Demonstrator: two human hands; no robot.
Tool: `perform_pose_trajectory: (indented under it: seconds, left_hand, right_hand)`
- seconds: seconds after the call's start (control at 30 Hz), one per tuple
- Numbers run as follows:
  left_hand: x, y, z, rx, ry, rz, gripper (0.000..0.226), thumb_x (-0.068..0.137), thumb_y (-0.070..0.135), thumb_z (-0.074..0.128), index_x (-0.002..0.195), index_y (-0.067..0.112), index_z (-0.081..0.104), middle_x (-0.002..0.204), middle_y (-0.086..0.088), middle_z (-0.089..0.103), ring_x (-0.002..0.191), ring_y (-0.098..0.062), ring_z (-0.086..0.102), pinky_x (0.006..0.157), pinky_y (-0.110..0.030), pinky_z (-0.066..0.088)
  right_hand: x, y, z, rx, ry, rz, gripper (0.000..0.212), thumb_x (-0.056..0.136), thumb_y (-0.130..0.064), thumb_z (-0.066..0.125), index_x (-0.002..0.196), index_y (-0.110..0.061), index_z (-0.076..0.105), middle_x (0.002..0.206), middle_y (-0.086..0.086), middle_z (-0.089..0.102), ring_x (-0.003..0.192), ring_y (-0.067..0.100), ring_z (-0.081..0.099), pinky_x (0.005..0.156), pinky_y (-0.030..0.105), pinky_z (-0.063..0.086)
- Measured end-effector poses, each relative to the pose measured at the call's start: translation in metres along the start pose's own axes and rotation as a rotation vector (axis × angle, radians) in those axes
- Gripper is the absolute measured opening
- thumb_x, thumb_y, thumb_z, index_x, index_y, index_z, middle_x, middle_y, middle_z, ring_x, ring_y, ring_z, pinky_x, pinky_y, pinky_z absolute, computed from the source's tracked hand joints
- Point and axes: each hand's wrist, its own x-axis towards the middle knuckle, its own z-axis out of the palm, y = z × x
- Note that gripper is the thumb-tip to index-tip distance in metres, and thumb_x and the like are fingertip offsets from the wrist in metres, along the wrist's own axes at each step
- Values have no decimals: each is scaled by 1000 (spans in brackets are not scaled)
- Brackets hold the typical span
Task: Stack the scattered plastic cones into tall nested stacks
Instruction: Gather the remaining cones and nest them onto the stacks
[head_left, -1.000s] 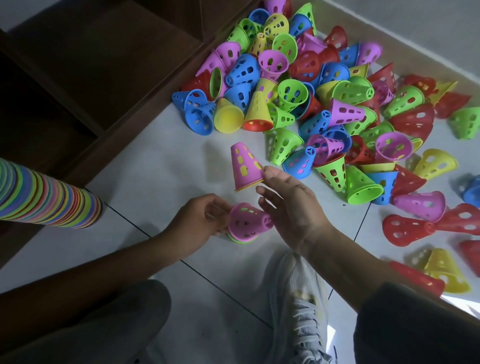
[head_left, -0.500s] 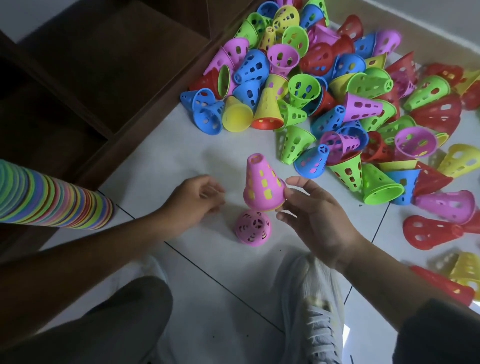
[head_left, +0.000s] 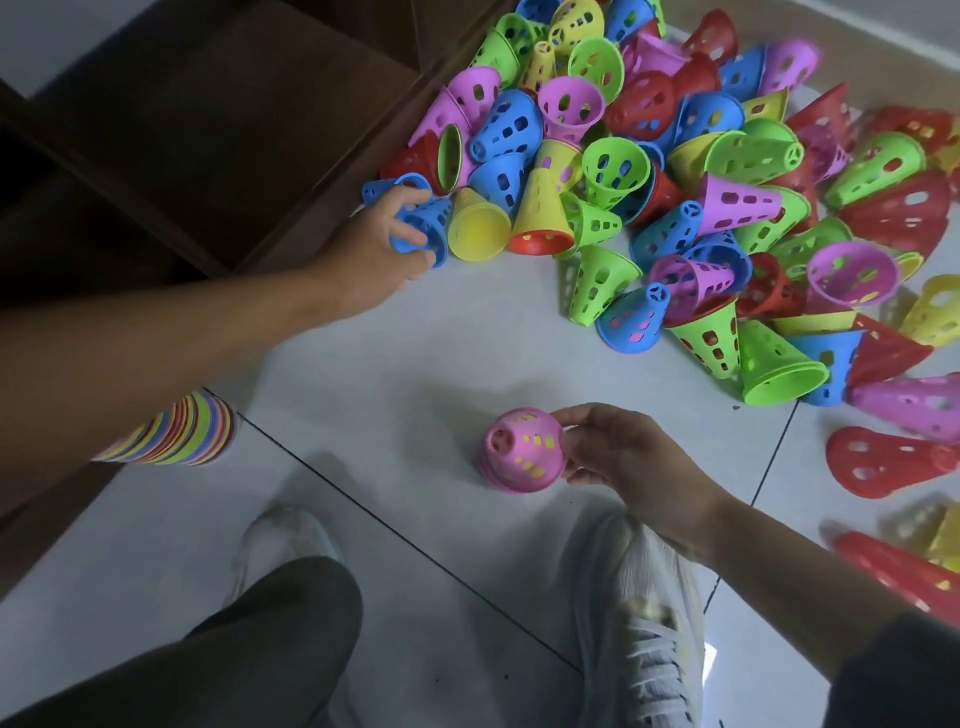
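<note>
- Now the pink cone that was in the air half a second ago is down on the pink stack (head_left: 522, 451), right hand (head_left: 618, 457) pinching its rim on the floor (head_left: 395, 364)
- Left hand (head_left: 374, 244) has shot out, fingers curling round a blue cone (head_left: 428, 228) at the pile's edge
- Next piece coming; many loose cones remain
- Nesting: pink shells sit inside one another, yellow glinting through the holes

Left hand (head_left: 374, 249) grips a blue cone (head_left: 423, 231); right hand (head_left: 623, 457) holds the pink stack (head_left: 522, 449)
</note>
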Motion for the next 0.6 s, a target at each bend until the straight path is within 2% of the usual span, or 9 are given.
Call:
perform_pose_trajectory:
  seconds: [0.13,0.23,0.33,0.5,0.6]
  left_hand:
    - [12,5,-3,48,-107,-96,67,91,15,69,148,31,36,137,-2,49,107,-22,62,86,-43,54]
    - [12,4,-1,20,-146,-139,66,92,18,68,149,28,35,146,1,43,117,-18,55,82,-36,52]
    - [10,5,5,-48,-112,-139,64,94,18,66,150,24,36,148,3,41,127,-12,49,88,-37,52]
    - [-1,4,12,-204,1,-184,53,95,17,63,145,15,46,130,0,54,113,-15,59,90,-38,55]
    - [-16,-4,10,-282,142,-213,37,94,14,62,131,14,60,109,-1,63,101,-15,62,85,-36,57]
  right_hand:
    - [3,4,0,-24,52,45,17,98,-4,55,105,-8,70,93,23,71,80,23,63,89,46,54]
    - [5,6,3,-40,110,64,17,97,-4,56,102,-10,71,94,17,69,77,20,64,86,42,56]
    - [7,7,4,-54,134,96,20,98,-2,54,102,-10,71,91,11,68,75,18,65,82,37,57]
    - [11,11,9,-17,145,136,19,98,-3,54,101,-10,72,78,5,71,71,14,64,72,28,55]
    - [12,11,13,12,161,154,15,97,-7,57,100,-11,72,79,5,72,72,14,64,73,29,54]
